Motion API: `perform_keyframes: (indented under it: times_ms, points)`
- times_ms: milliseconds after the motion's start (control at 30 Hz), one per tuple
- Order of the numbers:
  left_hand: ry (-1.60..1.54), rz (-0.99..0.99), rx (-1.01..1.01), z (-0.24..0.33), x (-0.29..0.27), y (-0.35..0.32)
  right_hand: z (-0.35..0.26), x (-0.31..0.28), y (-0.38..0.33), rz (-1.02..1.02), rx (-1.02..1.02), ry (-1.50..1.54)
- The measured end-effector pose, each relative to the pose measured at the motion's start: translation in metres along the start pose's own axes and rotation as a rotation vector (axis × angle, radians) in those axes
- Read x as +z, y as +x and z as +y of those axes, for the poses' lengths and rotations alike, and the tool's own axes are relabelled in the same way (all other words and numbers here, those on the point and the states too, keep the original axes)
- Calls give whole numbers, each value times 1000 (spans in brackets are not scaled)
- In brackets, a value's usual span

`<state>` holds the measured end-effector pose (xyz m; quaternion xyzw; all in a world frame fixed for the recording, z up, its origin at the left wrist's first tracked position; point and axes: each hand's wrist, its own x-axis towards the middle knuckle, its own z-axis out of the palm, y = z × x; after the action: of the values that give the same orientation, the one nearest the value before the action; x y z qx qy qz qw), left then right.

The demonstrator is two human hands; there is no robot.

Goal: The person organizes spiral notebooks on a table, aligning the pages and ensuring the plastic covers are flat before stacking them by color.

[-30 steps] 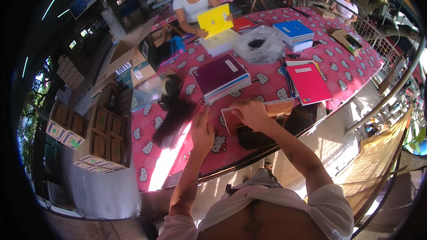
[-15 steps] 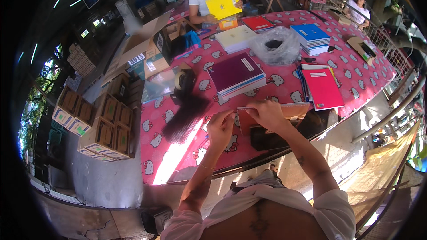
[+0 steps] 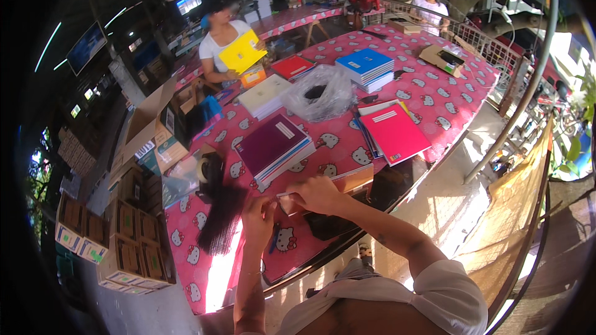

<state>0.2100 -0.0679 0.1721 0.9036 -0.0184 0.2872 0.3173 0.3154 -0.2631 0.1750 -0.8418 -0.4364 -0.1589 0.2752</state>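
My right hand pinches the left corner of a thin, flat, orange-brown board or notebook at the table's near edge. Close beside that corner is my left hand, fingers curled together; whatever they may hold is too small to make out. Under the board lies a dark black item, partly covered by my right forearm. A blue pen-like stick rests just right of my left wrist. Beyond my hands sits a stack of notebooks with a purple top cover.
On the pink patterned table are pink-red notebooks, blue notebooks, a clear plastic roll, black mesh and a tape dispenser. Cartons stand left. Across the table, a person holds a yellow folder.
The view has swung right, so the table sits lower and further left. Both hands remain by the board's corner. The person across has turned their head aside.
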Motion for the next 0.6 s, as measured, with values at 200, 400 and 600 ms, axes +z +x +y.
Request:
perform_keyframes:
  times_ms: [200,400,600]
  points:
    - [-52,-160,174,-10,-3,19,2,-3,-2,-161,13,20]
    - [-243,-149,-57,-17,4,14,-5,5,2,-9,-54,97]
    - [-145,-118,-13,-6,6,9,-9,1,2,-82,46,57]
